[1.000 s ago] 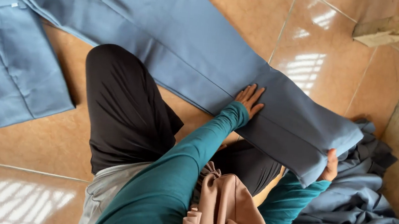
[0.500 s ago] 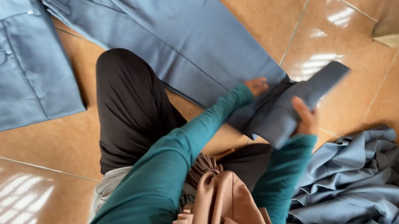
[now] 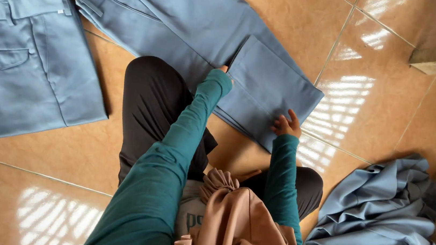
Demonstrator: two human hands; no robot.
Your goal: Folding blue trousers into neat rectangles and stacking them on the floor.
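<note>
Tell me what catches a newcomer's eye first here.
Blue trousers lie on the orange tiled floor, their leg end folded back. The left hand, mostly hidden by its sleeve, is at the fold; the right hand rests on the fold's near edge. Folded trousers lie at left, a crumpled blue pile at right.

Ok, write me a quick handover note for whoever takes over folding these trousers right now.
Left hand: mostly hidden by its teal sleeve, at the fold line of the blue trousers.
Right hand: flat on the folded-over leg end, near its lower edge.
Done: leg end is folded up over the legs; one folded pair lies on the floor to the left.
Left: the trousers' upper part is still laid out full length; a crumpled blue pile waits on the right.
</note>
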